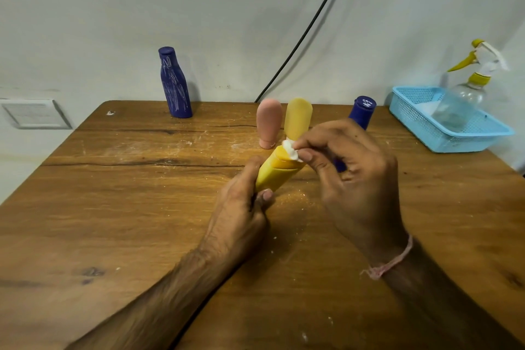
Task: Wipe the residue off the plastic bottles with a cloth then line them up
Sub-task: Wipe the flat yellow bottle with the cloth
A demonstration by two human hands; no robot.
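Bottles: 2 blue, 2 yellow, 1 pink; 1 spray btl; 1 basket; 1 cloth.

White marks show on the blue cap beyond the right hand, too blurred to read.

Counter: brown wood, visible grain and cracks, matt, dusted with white specks. Yellow bottle: smooth matt plastic. Wad on its cap: white, soft, fibrous. Blue bottle at the far edge: matt plastic, scratched whitish. Basket at the far right corner: light-blue plastic mesh. Spray bottle: clear glossy plastic.
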